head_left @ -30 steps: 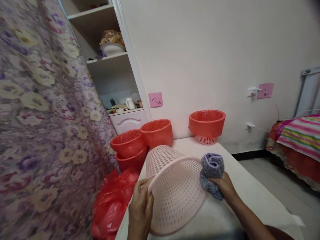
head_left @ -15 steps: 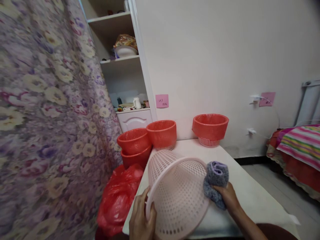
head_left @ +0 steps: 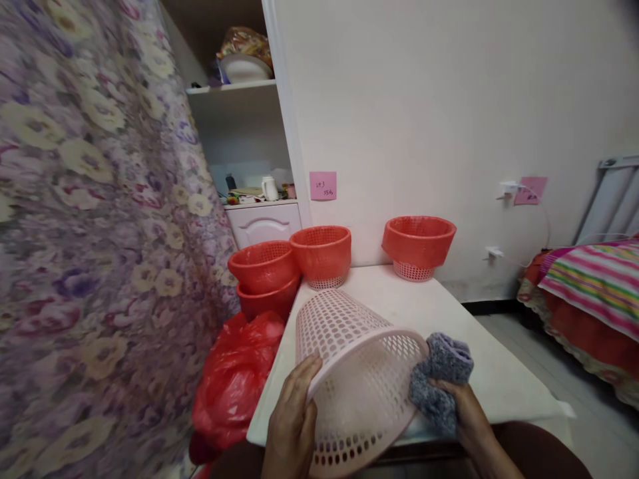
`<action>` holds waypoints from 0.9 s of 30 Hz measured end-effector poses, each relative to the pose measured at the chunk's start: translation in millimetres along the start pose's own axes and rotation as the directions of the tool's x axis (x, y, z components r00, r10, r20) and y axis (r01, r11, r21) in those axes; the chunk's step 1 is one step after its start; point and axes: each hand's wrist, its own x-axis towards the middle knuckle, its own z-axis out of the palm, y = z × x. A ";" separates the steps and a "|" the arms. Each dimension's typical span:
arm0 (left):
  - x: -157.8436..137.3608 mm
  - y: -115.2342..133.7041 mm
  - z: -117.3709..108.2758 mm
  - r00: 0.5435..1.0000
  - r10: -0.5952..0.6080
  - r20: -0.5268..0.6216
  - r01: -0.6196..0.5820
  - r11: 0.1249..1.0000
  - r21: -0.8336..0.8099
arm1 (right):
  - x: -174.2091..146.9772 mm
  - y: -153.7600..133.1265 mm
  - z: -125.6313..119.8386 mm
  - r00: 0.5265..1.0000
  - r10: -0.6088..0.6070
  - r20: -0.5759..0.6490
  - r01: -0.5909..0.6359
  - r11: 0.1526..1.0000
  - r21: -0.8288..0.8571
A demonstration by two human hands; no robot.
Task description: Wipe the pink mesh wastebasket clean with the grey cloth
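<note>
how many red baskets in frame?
4. Two stacked left of the table: upper, lower. One at the table's back-left corner. One by the wall at back right. More may be nested unseen.

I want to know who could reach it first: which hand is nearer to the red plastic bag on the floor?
Left. The left hand grips the pink basket rim beside the red bag; the right hand, holding the grey cloth, is across the basket.

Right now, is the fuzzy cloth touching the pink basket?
Touching. The head view shows the grey cloth, held in the right hand, pressed against the pink basket at its rim, with no gap between them.
</note>
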 end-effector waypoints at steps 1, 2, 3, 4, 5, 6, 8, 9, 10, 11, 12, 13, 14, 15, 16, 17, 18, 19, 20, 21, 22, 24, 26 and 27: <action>-3.1 -2.0 1.0 1.000 -0.014 -0.002 0.014 1.000 -0.018 | -3.5 11.4 -3.6 0.998 0.054 0.018 -0.054 0.998 0.020; -6.4 -4.3 1.9 1.000 -0.030 -0.002 0.029 0.999 -0.035 | -8.6 22.0 -5.5 0.997 0.077 0.024 -0.078 0.997 0.017; -9.8 -6.6 2.4 0.999 -0.049 -0.003 0.049 0.998 -0.050 | -14.4 31.5 -5.9 0.997 0.081 0.018 -0.081 0.997 0.008; -13.3 -8.7 2.5 0.997 -0.071 -0.002 0.071 0.995 -0.064 | -19.9 39.4 -5.0 0.997 0.079 0.012 -0.079 0.997 0.004; -16.7 -10.6 2.0 0.996 -0.095 -0.004 0.094 0.993 -0.077 | -24.5 45.1 -3.2 0.998 0.070 0.009 -0.070 0.998 0.000; -20.0 -12.0 1.0 0.992 -0.122 -0.009 0.121 0.989 -0.089 | -27.7 48.0 -0.8 0.998 0.054 0.010 -0.054 0.999 -0.005; -25.6 -13.2 -2.7 0.984 -0.178 -0.023 0.175 0.979 -0.102 | -29.1 43.7 3.9 1.000 0.014 0.017 -0.014 1.000 -0.027; -27.8 -13.0 -5.0 0.978 -0.207 -0.034 0.203 0.975 -0.096 | -28.1 36.2 5.7 1.000 -0.010 0.019 0.011 0.999 -0.045; -29.5 -12.7 -7.5 0.971 -0.235 -0.043 0.231 0.969 -0.084 | -26.7 25.4 7.2 0.999 -0.038 0.016 0.039 0.997 -0.067; -30.8 -12.4 -10.0 0.964 -0.260 -0.057 0.256 0.964 -0.069 | -25.6 12.1 8.5 0.998 -0.070 0.008 0.070 0.994 -0.086; -31.7 -12.4 -12.3 0.959 -0.277 -0.066 0.274 0.960 -0.054 | -25.5 -2.8 9.8 0.993 -0.114 0.005 0.114 0.985 -0.127; -32.2 -12.8 -14.2 0.956 -0.284 -0.069 0.282 0.959 -0.040 | -26.4 -17.9 11.4 0.985 -0.170 0.008 0.168 0.969 -0.182; -32.3 -13.7 -15.8 0.957 -0.280 -0.070 0.279 0.960 -0.029 | -28.4 -32.1 13.4 0.970 -0.240 0.032 0.240 0.935 -0.263; -32.2 -15.0 -16.9 0.963 -0.261 -0.061 0.260 0.965 -0.021 | -31.1 -44.0 15.6 0.946 -0.315 0.079 0.322 0.873 -0.366; -31.8 -16.5 -17.6 0.973 -0.226 -0.049 0.226 0.974 -0.019 | -33.9 -52.8 17.8 0.922 -0.368 0.120 0.382 0.813 -0.439; -31.1 -17.8 -17.8 0.983 -0.183 -0.032 0.183 0.983 -0.024 | -36.2 -57.8 19.7 0.902 -0.402 0.157 0.425 0.762 -0.489; -30.3 -18.7 -17.6 0.990 -0.143 -0.013 0.143 0.989 -0.040 | -37.4 -58.8 20.7 0.893 -0.417 0.169 0.442 0.741 -0.505; -29.4 -18.8 -17.1 0.993 -0.114 0.004 0.114 0.992 -0.061 | -37.3 -55.8 20.4 0.900 -0.411 0.143 0.426 0.767 -0.480; -28.5 -18.3 -16.3 0.995 -0.099 0.020 0.100 0.991 -0.086 | -36.2 -49.1 18.6 0.920 -0.381 0.092 0.383 0.820 -0.425; -27.9 -17.1 -15.3 0.995 -0.096 0.037 0.099 0.989 -0.108 | -34.4 -39.4 15.5 0.944 -0.327 0.032 0.318 0.885 -0.340; -27.6 -15.7 -14.1 0.994 -0.100 0.045 0.104 0.987 -0.124 | -32.5 -27.2 11.1 0.969 -0.246 -0.014 0.236 0.943 -0.236; -28.9 -13.4 -11.6 0.991 -0.123 0.046 0.129 0.982 -0.140 | -30.6 1.9 0.9 0.998 -0.049 -0.041 0.047 0.998 -0.041; -32.5 -13.2 -10.0 0.988 -0.148 0.031 0.151 0.978 -0.144 | -32.8 32.0 -7.6 0.995 0.098 -0.003 -0.098 0.994 0.042; -34.8 -13.8 -9.8 0.986 -0.163 0.019 0.164 0.976 -0.142 | -35.2 45.2 -10.2 0.991 0.133 0.000 -0.133 0.989 0.059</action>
